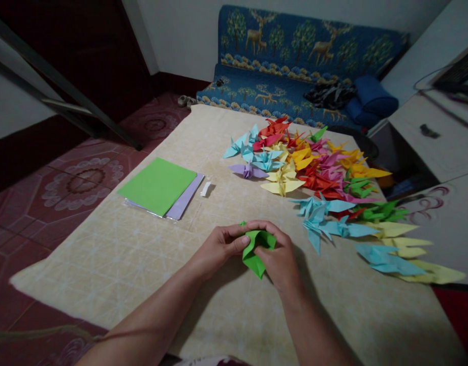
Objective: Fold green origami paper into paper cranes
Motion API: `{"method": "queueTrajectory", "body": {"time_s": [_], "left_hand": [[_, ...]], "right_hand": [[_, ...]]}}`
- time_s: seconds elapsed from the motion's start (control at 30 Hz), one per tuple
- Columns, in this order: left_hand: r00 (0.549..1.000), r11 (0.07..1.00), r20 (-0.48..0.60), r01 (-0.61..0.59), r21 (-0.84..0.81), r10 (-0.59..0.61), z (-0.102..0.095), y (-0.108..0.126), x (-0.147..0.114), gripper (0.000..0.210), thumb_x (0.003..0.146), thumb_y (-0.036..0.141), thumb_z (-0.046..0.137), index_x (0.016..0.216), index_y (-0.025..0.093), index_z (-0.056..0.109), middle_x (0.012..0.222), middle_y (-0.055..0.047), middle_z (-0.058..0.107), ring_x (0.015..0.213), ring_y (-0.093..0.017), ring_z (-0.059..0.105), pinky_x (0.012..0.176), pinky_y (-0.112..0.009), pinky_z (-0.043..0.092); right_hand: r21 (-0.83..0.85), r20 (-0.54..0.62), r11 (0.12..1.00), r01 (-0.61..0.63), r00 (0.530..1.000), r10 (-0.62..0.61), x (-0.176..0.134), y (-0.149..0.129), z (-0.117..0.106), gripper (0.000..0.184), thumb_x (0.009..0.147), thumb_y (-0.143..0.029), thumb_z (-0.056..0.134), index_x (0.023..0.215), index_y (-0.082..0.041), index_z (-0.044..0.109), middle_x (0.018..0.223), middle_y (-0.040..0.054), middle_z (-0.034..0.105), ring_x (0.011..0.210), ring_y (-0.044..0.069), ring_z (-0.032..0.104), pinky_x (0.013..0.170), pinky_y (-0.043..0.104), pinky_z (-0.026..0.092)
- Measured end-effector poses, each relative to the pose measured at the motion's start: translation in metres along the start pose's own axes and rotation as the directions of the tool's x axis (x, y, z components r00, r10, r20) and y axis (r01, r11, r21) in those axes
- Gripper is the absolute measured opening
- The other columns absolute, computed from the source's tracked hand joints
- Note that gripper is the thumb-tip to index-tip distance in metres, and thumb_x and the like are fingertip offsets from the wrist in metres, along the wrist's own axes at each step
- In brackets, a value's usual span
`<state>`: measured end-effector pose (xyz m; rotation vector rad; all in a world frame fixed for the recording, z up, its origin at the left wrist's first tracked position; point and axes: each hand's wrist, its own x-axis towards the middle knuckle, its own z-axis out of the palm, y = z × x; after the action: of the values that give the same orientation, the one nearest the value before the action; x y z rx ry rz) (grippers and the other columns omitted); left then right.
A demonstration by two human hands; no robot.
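Both hands are pinching a half-folded green paper piece (256, 249) just above the table (142, 254): left hand (218, 246) grips its left edge, right hand (279, 259) its top. Finished paper cranes (317, 178) are piled to the right, and a paper stack (161, 188) lies to the left.

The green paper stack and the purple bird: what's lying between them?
In the head view, a small white piece lies on the table between the paper stack and the purple bird.

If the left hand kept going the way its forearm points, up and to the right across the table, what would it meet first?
The left hand already touches the green folded paper, with the right hand just behind it. Past those, probably the blue paper cranes, though depth is hard to judge.
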<state>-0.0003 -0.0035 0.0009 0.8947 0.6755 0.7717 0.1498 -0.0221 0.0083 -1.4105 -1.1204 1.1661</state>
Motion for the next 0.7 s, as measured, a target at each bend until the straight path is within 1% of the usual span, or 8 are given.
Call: {"method": "queueTrajectory", "body": {"time_s": [0.07, 0.13, 0.3, 0.4, 0.53, 0.7], "left_hand": [[1.000, 0.998, -0.010, -0.023, 0.054, 0.023, 0.002, 0.001, 0.000, 0.045, 0.081, 0.033, 0.071, 0.124, 0.019, 0.065, 0.115, -0.012, 0.070, 0.101, -0.023, 0.063, 0.090, -0.031, 0.043], [0.999, 0.995, -0.039, -0.034, 0.094, 0.038, 0.004, 0.001, 0.001, 0.046, 0.080, 0.033, 0.072, 0.122, 0.019, 0.066, 0.112, -0.012, 0.071, 0.101, -0.024, 0.062, 0.090, -0.032, 0.043], [0.984, 0.985, -0.154, -0.062, 0.163, 0.088, 0.010, -0.002, 0.003, 0.041, 0.079, 0.036, 0.072, 0.115, 0.018, 0.071, 0.102, -0.012, 0.073, 0.097, -0.024, 0.063, 0.089, -0.033, 0.043], [0.974, 0.979, -0.194, -0.081, 0.188, 0.118, 0.013, -0.003, 0.004, 0.037, 0.079, 0.036, 0.072, 0.110, 0.017, 0.074, 0.099, -0.012, 0.074, 0.092, -0.024, 0.064, 0.086, -0.033, 0.045], [0.961, 0.956, -0.209, -0.121, 0.267, 0.180, 0.013, -0.005, 0.005, 0.031, 0.082, 0.036, 0.068, 0.107, 0.018, 0.075, 0.098, -0.012, 0.073, 0.091, -0.024, 0.063, 0.084, -0.032, 0.045], [0.950, 0.916, -0.199, -0.155, 0.370, 0.241, 0.010, -0.007, 0.005, 0.029, 0.087, 0.033, 0.062, 0.108, 0.018, 0.075, 0.100, -0.012, 0.072, 0.096, -0.024, 0.063, 0.088, -0.032, 0.044]], "right_hand": [[-0.021, -0.015, 1.000, -0.007, 1.000, 0.007, 0.000, -0.002, 0.000, 0.037, 0.057, -0.006, 0.052, 0.083, -0.027, 0.067, 0.090, -0.0027, 0.074, 0.085, 0.019, 0.068, 0.069, 0.027, 0.054], [-0.036, -0.032, 0.999, 0.009, 0.999, -0.010, -0.001, -0.003, 0.001, 0.034, 0.059, -0.007, 0.054, 0.082, -0.028, 0.067, 0.088, -0.0029, 0.073, 0.085, 0.019, 0.068, 0.072, 0.029, 0.054], [-0.050, -0.069, 0.996, 0.068, 0.995, -0.072, -0.002, 0.001, 0.005, 0.031, 0.063, -0.009, 0.054, 0.084, -0.029, 0.065, 0.087, -0.0015, 0.071, 0.084, 0.020, 0.066, 0.075, 0.032, 0.054], [-0.055, -0.064, 0.995, 0.088, 0.994, -0.091, -0.001, 0.004, 0.006, 0.027, 0.066, -0.011, 0.056, 0.085, -0.028, 0.065, 0.088, 0.0002, 0.070, 0.086, 0.020, 0.066, 0.078, 0.033, 0.053], [-0.084, -0.062, 0.992, 0.098, 0.993, -0.103, 0.001, 0.005, 0.004, 0.023, 0.068, -0.012, 0.057, 0.085, -0.025, 0.065, 0.090, 0.0023, 0.070, 0.089, 0.021, 0.066, 0.083, 0.035, 0.052], [-0.097, -0.063, 0.990, 0.106, 0.992, -0.112, 0.001, 0.002, 0.003, 0.025, 0.067, -0.011, 0.056, 0.085, -0.025, 0.066, 0.092, 0.0024, 0.070, 0.091, 0.021, 0.066, 0.084, 0.034, 0.052]]}}
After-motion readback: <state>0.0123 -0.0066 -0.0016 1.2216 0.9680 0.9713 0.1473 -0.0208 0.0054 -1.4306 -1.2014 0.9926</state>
